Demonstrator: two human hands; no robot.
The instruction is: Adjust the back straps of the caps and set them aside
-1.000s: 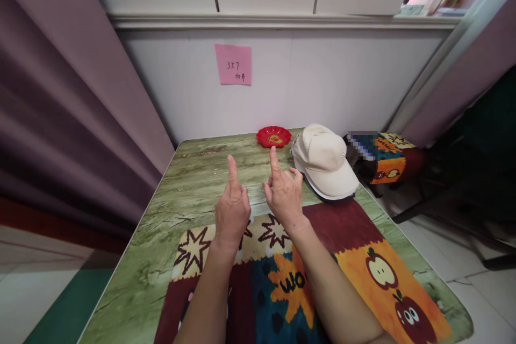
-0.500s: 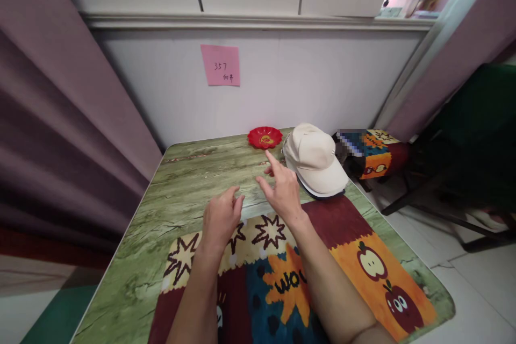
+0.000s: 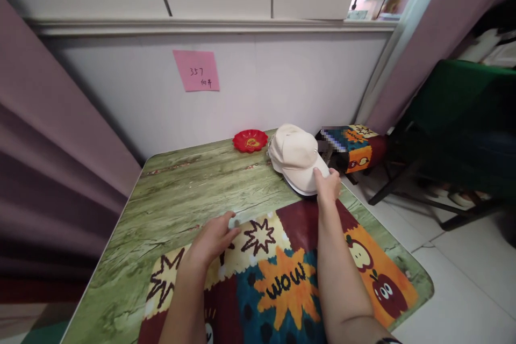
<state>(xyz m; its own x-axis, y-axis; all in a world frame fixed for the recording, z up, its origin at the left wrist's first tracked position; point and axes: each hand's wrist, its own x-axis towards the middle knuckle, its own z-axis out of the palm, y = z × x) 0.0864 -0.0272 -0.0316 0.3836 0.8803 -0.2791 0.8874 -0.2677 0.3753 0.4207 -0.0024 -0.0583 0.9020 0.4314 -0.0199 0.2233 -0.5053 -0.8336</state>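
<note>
At the table's back right sits a cream baseball cap (image 3: pixel 293 148), its brim pointing toward the front right. A white and a dark edge show beneath that brim, so other headwear may lie under it. My right hand (image 3: pixel 328 185) grips the brim's right edge, thumb on top; the other fingers are partly hidden. My left hand (image 3: pixel 215 235) holds nothing and hovers near the far edge of the patterned mat (image 3: pixel 296 220), with thumb and fingers apart. Behind and left of the cap, a red scalloped dish (image 3: pixel 250 141) with a gold design rests near the wall.
The green wood-look table (image 3: pixel 181 183) meets a white wall bearing a pink note (image 3: pixel 196 71). Purple curtains (image 3: pixel 60 118) hang at the left and right. Beyond the table's right edge are a stool with a patterned cover (image 3: pixel 358 156) and a green-covered piece of furniture (image 3: pixel 463 118).
My right hand has moved right, from in front of the dish to the cap's brim, and taken hold of it. My left hand has shifted slightly. The view has turned right.
</note>
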